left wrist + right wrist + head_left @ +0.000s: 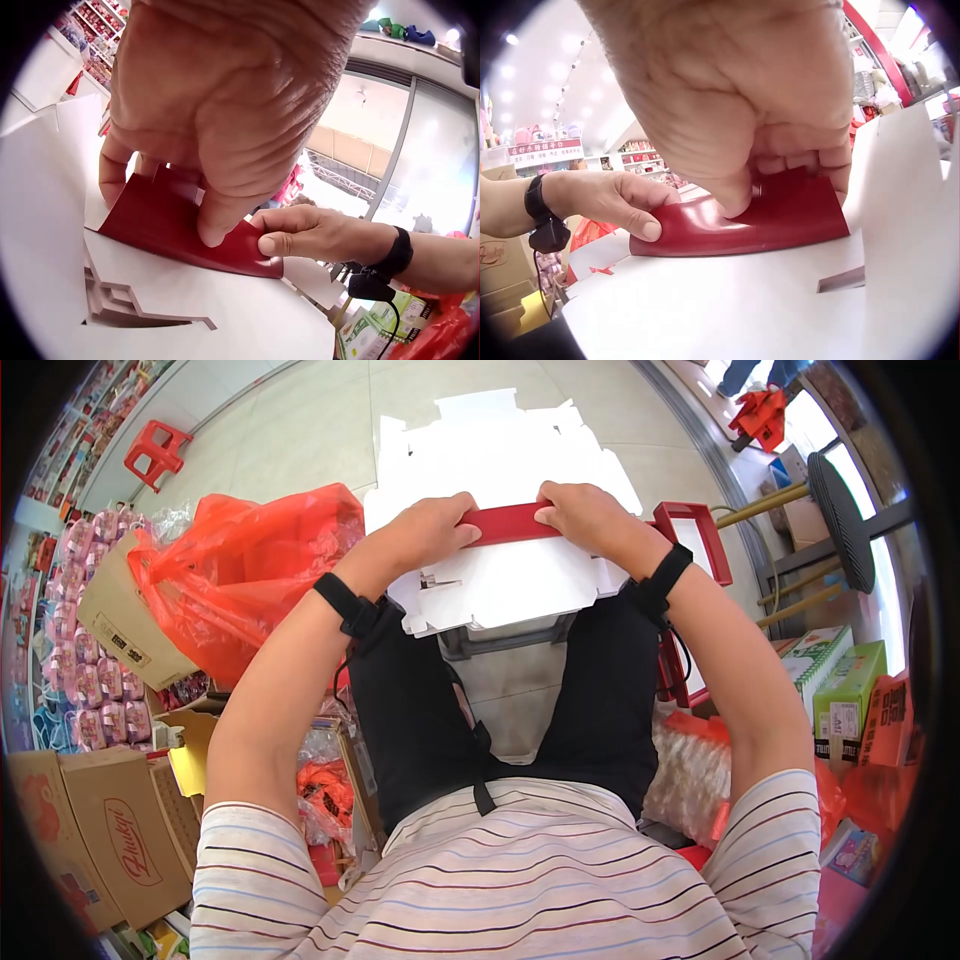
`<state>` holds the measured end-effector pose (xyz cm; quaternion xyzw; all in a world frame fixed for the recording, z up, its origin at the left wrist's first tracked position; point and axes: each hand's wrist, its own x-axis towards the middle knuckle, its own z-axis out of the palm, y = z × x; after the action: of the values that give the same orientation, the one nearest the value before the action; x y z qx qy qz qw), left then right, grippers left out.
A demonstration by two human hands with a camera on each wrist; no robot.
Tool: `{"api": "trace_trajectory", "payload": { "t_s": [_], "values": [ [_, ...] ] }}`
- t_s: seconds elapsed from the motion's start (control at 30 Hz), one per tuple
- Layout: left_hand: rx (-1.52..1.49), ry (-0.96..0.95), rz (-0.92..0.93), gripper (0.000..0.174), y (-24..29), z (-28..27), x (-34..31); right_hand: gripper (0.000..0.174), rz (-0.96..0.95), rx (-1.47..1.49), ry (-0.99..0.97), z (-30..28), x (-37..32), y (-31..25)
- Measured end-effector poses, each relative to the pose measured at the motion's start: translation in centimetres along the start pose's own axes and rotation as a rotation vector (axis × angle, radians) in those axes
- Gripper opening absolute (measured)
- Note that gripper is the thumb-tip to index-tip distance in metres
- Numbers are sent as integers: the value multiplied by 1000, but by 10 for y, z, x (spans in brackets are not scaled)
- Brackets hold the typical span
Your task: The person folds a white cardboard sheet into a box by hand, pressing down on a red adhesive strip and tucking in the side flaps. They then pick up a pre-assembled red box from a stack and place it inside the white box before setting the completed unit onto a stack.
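A glossy red strip (508, 523) lies across white die-cut card sheets (500, 585) above the person's lap. The left hand (432, 532) pinches the strip's left end, thumb on the near face and fingers behind. At the other end the right hand (590, 518) grips it the same way. In the left wrist view the red strip (180, 225) looks slightly bent, with a cut-out slot in the white card below it. The right wrist view shows the strip (757, 229) curving between both thumbs.
A red-rimmed box part (705, 540) stands at the right beside a round stool (840, 520). Orange-red plastic bags (250, 570) and a carton (125, 615) are at the left. Brown boxes (120, 830) sit lower left, green boxes (850, 695) lower right. A red stool (157, 452) stands farther off.
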<state>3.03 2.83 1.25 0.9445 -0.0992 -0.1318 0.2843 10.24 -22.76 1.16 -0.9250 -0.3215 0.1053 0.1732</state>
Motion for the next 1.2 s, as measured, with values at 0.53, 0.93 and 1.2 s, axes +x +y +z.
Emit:
{"api": "trace_trajectory", "payload": {
  "t_s": [0.53, 0.93, 1.2],
  "values": [
    [501, 267, 247, 35, 12, 26, -8, 21, -440, -270, 410, 57, -24, -22],
    [598, 255, 357, 52, -10, 41, -53, 30, -523, -569, 284, 44, -54, -15],
    [526, 307, 441, 53, 3, 52, -44, 36, -458, -305, 382, 57, -48, -30]
  ]
}}
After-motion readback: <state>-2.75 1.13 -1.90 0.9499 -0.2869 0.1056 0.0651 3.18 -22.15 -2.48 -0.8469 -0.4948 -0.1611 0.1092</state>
